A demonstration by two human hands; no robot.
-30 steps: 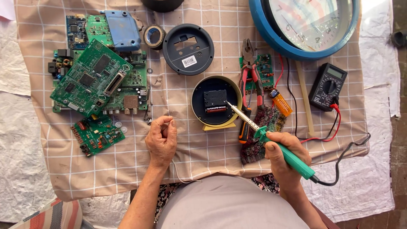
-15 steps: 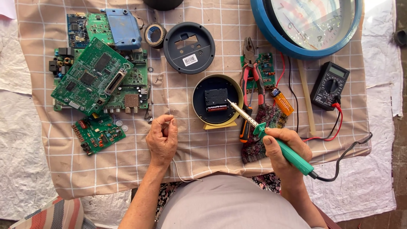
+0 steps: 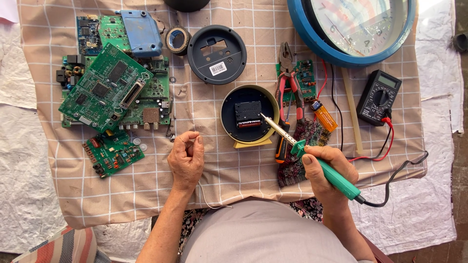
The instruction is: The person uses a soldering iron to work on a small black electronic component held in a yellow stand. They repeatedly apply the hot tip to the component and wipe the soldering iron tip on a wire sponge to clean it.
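Fingers of the right hand (image 3: 325,169) wrap tight round a green soldering iron (image 3: 312,156), its tip on the black clock movement (image 3: 247,115) just ahead, while the left hand (image 3: 185,158) pinches thin wire (image 3: 206,199) beside it, circuit boards (image 3: 109,87) farther off.

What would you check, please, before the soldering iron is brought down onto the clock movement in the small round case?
1. Iron grip: right hand wraps the green soldering iron handle. Ok.
2. Tip position: it lies over the black clock movement in the round case; contact cannot tell.
3. Solder supply: left hand is closed, with a thin wire trailing below; whether that is solder, cannot tell.
4. Cord: the black cord runs off to the right, away from the case. Ok.
5. Space around the case: red pliers lie close beside it. Not ok.
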